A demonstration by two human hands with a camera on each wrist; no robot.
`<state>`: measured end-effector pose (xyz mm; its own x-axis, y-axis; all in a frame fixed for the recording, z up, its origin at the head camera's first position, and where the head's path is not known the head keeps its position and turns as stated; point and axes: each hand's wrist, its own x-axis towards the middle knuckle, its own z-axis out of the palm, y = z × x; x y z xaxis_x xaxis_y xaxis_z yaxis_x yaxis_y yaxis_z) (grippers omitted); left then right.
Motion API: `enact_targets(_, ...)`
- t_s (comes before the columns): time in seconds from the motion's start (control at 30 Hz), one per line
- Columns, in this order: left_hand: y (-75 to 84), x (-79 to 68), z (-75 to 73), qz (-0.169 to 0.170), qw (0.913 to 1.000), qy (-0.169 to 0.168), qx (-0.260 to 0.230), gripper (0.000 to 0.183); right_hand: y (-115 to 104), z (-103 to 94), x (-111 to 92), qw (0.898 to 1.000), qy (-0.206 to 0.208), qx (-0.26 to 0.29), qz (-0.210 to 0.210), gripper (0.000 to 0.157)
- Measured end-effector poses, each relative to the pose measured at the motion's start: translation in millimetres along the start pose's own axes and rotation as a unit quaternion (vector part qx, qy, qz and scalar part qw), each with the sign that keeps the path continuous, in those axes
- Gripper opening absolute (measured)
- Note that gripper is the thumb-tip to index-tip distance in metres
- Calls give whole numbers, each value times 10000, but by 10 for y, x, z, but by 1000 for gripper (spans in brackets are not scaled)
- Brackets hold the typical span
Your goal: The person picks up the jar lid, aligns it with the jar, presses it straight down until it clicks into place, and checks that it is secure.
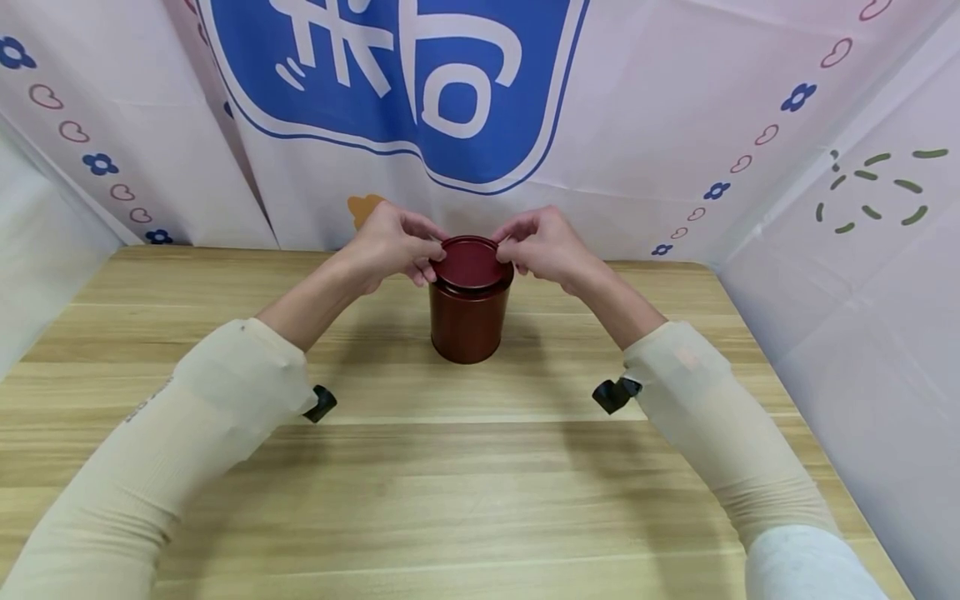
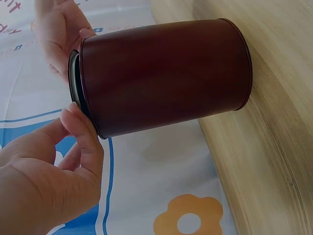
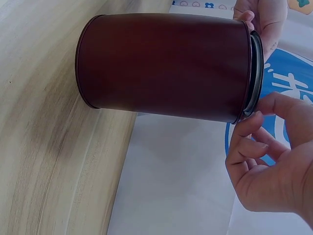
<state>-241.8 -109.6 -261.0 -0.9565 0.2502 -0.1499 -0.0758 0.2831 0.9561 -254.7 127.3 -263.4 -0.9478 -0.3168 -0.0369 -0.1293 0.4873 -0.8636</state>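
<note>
A dark red round can [image 1: 467,329] stands upright on the wooden table. Its red lid [image 1: 471,262] sits over the mouth, with a dark gap between lid and can wall. My left hand [image 1: 393,246] pinches the lid's left edge between thumb and fingers. Opposite it, my right hand [image 1: 546,246] pinches the right edge. In the left wrist view the lid's dark rim [image 2: 74,81] stands slightly off the can's top edge. The right wrist view shows that rim [image 3: 256,73] too, fingertips right at it. The can's inside is hidden.
The wooden table [image 1: 465,483] extends toward me from the can. Close behind the can hangs a white printed cloth [image 1: 622,150] with a blue emblem. Another cloth wall [image 1: 847,292] borders the table on the right. Black wrist mounts [image 1: 617,395] stick out from both sleeves.
</note>
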Motion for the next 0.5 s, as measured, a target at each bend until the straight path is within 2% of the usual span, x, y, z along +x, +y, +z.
enact_targets(0.27, -4, 25, 1, -28, 9982, 85, 591, 23, 31, -1, 11, 10000, 32, 26, 7, 17)
enact_targets(0.5, -18, 33, 12, -41, 9977, 163, 650, 22, 62, 6, 32, 10000, 40, 40, -38, 18)
